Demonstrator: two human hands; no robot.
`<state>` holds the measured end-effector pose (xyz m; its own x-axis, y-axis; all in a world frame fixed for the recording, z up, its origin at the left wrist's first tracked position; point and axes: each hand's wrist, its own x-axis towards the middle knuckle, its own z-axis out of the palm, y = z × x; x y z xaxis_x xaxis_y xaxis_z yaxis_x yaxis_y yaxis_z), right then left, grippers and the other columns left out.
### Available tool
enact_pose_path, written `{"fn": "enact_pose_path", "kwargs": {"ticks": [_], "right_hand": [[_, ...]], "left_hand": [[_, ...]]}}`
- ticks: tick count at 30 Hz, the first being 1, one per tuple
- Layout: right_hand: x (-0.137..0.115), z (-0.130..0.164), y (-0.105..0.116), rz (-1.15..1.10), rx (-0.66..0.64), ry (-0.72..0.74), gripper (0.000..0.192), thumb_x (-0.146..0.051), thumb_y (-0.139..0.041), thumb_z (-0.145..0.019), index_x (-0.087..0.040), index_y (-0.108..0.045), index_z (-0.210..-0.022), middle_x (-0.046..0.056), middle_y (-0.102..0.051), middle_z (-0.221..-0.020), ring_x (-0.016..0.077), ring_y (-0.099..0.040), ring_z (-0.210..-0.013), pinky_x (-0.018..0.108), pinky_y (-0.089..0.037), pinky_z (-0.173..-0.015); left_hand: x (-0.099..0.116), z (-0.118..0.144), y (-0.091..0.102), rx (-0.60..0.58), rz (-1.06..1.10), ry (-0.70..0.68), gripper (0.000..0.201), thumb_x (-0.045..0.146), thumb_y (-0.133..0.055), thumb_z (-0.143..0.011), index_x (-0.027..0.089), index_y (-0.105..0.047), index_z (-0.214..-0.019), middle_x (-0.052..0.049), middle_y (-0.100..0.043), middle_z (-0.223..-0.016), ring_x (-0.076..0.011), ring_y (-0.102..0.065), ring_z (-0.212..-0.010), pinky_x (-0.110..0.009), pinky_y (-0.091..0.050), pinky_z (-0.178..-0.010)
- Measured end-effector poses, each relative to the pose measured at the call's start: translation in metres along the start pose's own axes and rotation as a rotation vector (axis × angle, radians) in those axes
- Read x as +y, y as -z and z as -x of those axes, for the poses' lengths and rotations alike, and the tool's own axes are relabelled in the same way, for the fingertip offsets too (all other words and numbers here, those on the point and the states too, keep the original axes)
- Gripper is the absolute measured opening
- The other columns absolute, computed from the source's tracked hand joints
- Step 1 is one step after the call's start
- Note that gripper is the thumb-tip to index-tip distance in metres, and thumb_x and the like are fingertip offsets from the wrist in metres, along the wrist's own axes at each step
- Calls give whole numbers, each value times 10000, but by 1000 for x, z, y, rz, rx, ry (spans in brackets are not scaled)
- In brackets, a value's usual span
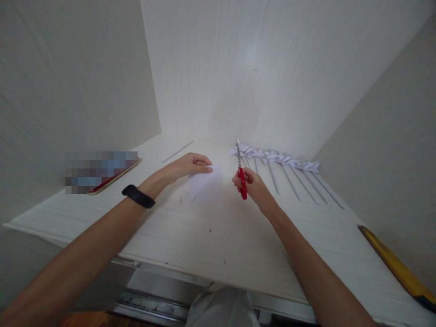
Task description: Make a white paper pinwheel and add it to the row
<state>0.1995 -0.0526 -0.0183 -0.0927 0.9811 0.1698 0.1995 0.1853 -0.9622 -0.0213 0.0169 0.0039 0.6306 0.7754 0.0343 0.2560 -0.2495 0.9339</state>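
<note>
My left hand [195, 164], with a dark band on its wrist, has its thumb and fingers closed at the upper edge of a small square of white paper [205, 185]. A faint line runs across the paper's lower left part. To the right, my right hand [251, 184] grips a pair of scissors [242, 181] by the red handles. Their metal blades point up and away from me, look closed together, and are apart from the paper. Behind my right hand lie several white folded-paper pinwheels [282, 158] in a row, with thin white sticks [289, 181] reaching toward me.
A lone thin white stick [177, 151] lies at the back left of the white table [190, 236]. A blurred-out flat item with a red edge [114, 176] sits far left. Along the right edge lies a long yellow object [395, 259]. Walls enclose three sides.
</note>
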Motion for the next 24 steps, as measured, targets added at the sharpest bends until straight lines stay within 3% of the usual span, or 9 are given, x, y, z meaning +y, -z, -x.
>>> {"fn": "enact_pose_path", "kwargs": {"ticks": [4, 7, 11, 14, 18, 24], "right_hand": [[0, 0, 7, 103, -36, 108, 351, -398, -697, -645, -211, -411, -724, -65, -396, -656, 80, -363, -562, 234, -314, -513], [-1, 3, 13, 278, -84, 150, 303, -381, -642, -711, -217, -397, -783, -58, -409, -687, 86, -368, -578, 227, -322, -521], [0, 7, 19, 672, -202, 103, 235, -382, -570, -773, -207, -422, -824, -19, -541, -736, 99, -456, -598, 223, -338, -525], [4, 9, 20, 913, -264, 104, 181, -352, -562, -773, -189, -490, -740, 24, -606, -721, 120, -489, -600, 242, -313, -537], [6, 10, 16, 998, -249, 114, 198, -379, -562, -767, -187, -553, -718, 59, -630, -722, 152, -499, -606, 264, -271, -536], [9, 10, 12, 1018, -273, 150, 198, -386, -571, -772, -189, -559, -787, 83, -657, -818, 178, -545, -682, 269, -327, -581]], "left_hand": [[10, 8, 15, -190, -286, -36, 216, 354, -641, -724, 150, -681, -781, 5, -630, -686, -100, -518, -618, -195, -348, -553], [11, 11, 23, -234, -395, -18, 201, 329, -626, -727, 149, -703, -774, -10, -661, -706, -112, -539, -646, -192, -365, -568], [6, 9, 28, -171, -494, -44, 220, 324, -611, -738, 146, -719, -810, -38, -713, -796, -143, -602, -717, -205, -410, -624], [2, 7, 30, -68, -607, -107, 212, 302, -601, -750, 143, -722, -820, -47, -726, -841, -156, -636, -775, -220, -436, -700], [0, 6, 27, -18, -712, -190, 178, 250, -586, -767, 148, -727, -799, -48, -721, -834, -145, -639, -797, -216, -437, -743], [2, 5, 20, -19, -847, -313, 183, 229, -562, -807, 180, -739, -798, -46, -697, -832, -146, -610, -792, -237, -424, -756]]}}
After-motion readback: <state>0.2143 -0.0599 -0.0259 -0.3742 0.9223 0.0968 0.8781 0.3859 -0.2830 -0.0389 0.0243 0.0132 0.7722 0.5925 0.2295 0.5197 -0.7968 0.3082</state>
